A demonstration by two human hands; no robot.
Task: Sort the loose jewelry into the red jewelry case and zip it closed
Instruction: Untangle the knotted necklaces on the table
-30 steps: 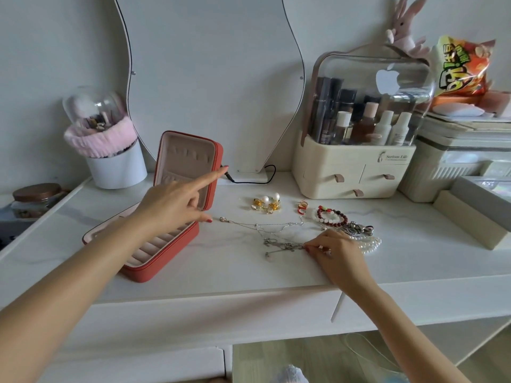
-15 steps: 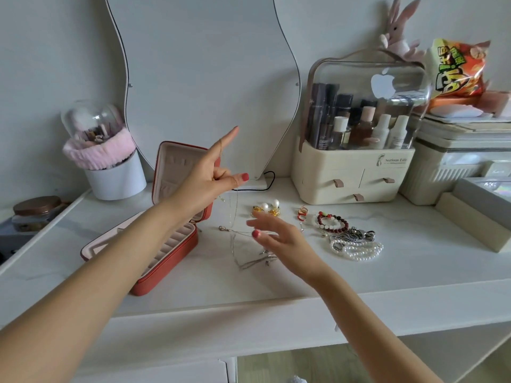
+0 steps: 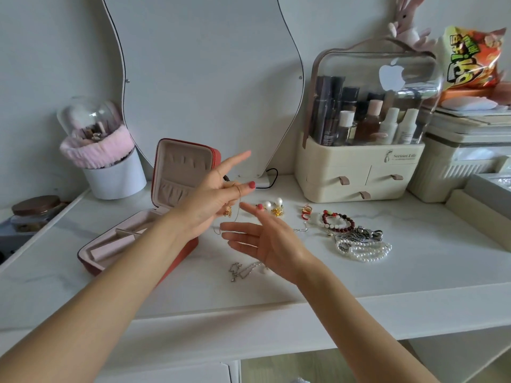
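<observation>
Midway through sorting, we see the left hand (image 3: 213, 200) raised beside the open red jewelry case (image 3: 154, 217) at the left of the desk (image 3: 414, 272), its grip pinching a thin gold chain (image 3: 235, 217) that dangles limp. The right hand (image 3: 271, 244) hovers open, holding nothing. We judge the chain light, slippery and quick to tangle; best held near its clasp. Loose on the desk we count one silver chain (image 3: 243, 268), two pearl earrings (image 3: 273, 207), one beaded bracelet (image 3: 337, 221) and one pearl strand (image 3: 365, 250).

A home dressing table: wavy mirror (image 3: 204, 78) against the wall; cosmetics organiser (image 3: 359, 150) (bottles inside); brush holder (image 3: 110, 161). A plush rabbit (image 3: 409, 26) sits above.
</observation>
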